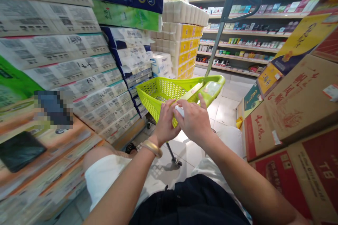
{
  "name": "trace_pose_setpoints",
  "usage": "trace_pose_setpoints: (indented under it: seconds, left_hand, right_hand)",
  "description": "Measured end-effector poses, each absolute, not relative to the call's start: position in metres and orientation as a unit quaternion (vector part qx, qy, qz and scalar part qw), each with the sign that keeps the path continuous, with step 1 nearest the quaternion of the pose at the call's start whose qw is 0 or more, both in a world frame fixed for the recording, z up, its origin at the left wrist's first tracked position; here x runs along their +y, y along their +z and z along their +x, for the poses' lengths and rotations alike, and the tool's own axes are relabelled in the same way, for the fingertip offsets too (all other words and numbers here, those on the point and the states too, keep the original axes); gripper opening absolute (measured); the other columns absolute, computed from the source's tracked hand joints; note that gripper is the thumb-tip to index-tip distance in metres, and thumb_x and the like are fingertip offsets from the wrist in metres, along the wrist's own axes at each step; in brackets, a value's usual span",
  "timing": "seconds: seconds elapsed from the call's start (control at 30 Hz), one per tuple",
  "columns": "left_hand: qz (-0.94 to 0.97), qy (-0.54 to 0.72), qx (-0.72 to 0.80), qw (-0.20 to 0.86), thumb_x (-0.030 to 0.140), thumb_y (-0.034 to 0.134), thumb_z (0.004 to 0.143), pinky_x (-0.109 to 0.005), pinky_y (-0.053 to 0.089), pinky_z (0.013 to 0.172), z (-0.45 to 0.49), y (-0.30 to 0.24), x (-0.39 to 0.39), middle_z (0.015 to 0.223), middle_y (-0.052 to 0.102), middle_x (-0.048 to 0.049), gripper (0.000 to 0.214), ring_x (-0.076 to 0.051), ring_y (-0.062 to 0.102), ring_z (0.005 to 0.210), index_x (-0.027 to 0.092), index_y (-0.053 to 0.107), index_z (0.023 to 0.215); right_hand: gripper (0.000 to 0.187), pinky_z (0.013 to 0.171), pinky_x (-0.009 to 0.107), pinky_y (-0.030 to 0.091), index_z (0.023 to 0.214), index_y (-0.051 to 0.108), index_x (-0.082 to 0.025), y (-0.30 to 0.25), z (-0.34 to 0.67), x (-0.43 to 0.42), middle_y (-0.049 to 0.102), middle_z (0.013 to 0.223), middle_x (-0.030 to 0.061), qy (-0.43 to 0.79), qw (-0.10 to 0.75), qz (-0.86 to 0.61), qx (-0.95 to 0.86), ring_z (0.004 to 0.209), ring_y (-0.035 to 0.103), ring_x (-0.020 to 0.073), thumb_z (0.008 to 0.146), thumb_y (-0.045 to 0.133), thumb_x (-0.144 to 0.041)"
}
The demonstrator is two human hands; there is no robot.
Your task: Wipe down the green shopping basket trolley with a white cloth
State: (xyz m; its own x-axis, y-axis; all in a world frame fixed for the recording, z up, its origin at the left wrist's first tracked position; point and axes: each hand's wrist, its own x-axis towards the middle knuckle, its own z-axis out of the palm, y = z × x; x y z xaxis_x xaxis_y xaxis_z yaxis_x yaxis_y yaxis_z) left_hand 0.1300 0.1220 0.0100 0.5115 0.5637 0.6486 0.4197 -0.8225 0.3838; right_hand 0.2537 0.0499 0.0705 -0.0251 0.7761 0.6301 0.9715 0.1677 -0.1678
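Note:
Close together in front of my lap, both hands have curled fingers around a small white object [180, 110], mostly hidden by them. My left hand [166, 122], with a gold bangle at the wrist, is closed at its left side. My right hand [194, 119] grips it from the right, the index finger raised. Just beyond stands a lime-green wheeled shopping basket [148, 95] with a grey pull handle [225, 3]. A long pale box [191, 92] leans on its right rim, beside a clear-topped panel [211, 88].
Stacked tissue packs [87, 59] rise on the left, with a dark phone-like slab [22, 151] lying on an orange pack. Cardboard cartons [290, 112] line the right side. Shelves [243, 33] of small boxes and bottles stand behind the basket. White floor tiles [228, 107] show between.

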Motion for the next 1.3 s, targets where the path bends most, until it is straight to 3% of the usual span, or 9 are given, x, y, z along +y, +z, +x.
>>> trace_pose_setpoints:
  seconds: [0.27, 0.47, 0.7, 0.83, 0.97, 1.3]
  left_hand:
    - [0.842, 0.427, 0.324, 0.055, 0.024, 0.05, 0.087, -0.048, 0.04, 0.109, 0.128, 0.016, 0.131, 0.112, 0.065, -0.0115, 0.021, -0.025, 0.057, 0.115, 0.019, 0.053, 0.108]
    - [0.844, 0.438, 0.305, 0.052, 0.029, 0.066, 0.076, -0.05, 0.039, 0.11, 0.124, 0.016, 0.134, 0.109, 0.065, -0.0089, 0.033, -0.027, 0.06, 0.108, 0.021, 0.051, 0.104]
    - [0.823, 0.465, 0.322, 0.043, 0.031, 0.067, 0.074, -0.05, 0.04, 0.107, 0.125, 0.013, 0.132, 0.105, 0.064, -0.0078, 0.032, -0.026, 0.06, 0.101, 0.023, 0.049, 0.099]
    - [0.818, 0.474, 0.326, 0.026, 0.025, 0.058, 0.079, -0.046, 0.045, 0.099, 0.127, 0.014, 0.132, 0.092, 0.062, -0.006, 0.017, -0.024, 0.059, 0.092, 0.023, 0.047, 0.092]
    - [0.807, 0.491, 0.327, 0.016, 0.02, 0.051, 0.082, -0.047, 0.042, 0.102, 0.127, 0.014, 0.132, 0.089, 0.062, -0.0058, 0.01, -0.023, 0.059, 0.089, 0.022, 0.047, 0.092]
    - [0.82, 0.47, 0.325, 0.028, 0.035, 0.065, 0.079, -0.048, 0.043, 0.102, 0.125, 0.012, 0.134, 0.093, 0.063, -0.0054, 0.025, -0.025, 0.06, 0.094, 0.023, 0.048, 0.092]
  right_hand:
    - [0.023, 0.117, 0.046, 0.016, 0.099, 0.066, -0.023, 0.073, 0.241, 0.061, 0.072, 0.089, 0.0033, -0.148, 0.283, -0.607, -0.727, 0.088, 0.063, 0.0217, 0.098, 0.048, -0.039]
    - [0.028, 0.114, 0.042, 0.023, 0.082, 0.062, -0.022, 0.064, 0.282, 0.068, 0.071, 0.084, 0.0036, -0.159, 0.341, -0.605, -0.702, 0.088, 0.063, 0.0208, 0.099, 0.044, -0.034]
    - [0.027, 0.116, 0.042, 0.025, 0.087, 0.063, -0.022, 0.055, 0.294, 0.069, 0.071, 0.092, 0.0052, -0.161, 0.411, -0.591, -0.676, 0.095, 0.064, 0.0207, 0.099, 0.043, -0.036]
    - [0.027, 0.117, 0.042, 0.024, 0.084, 0.064, -0.023, 0.057, 0.261, 0.062, 0.071, 0.089, 0.0034, -0.153, 0.404, -0.571, -0.698, 0.094, 0.063, 0.02, 0.099, 0.045, -0.036]
    - [0.026, 0.117, 0.042, 0.022, 0.086, 0.065, -0.023, 0.059, 0.247, 0.059, 0.07, 0.083, 0.0019, -0.152, 0.387, -0.561, -0.716, 0.089, 0.062, 0.0189, 0.099, 0.046, -0.035]
    - [0.027, 0.114, 0.043, 0.029, 0.08, 0.062, -0.023, 0.055, 0.286, 0.067, 0.071, 0.083, 0.0029, -0.178, 0.414, -0.584, -0.675, 0.087, 0.064, 0.0202, 0.099, 0.047, -0.034]
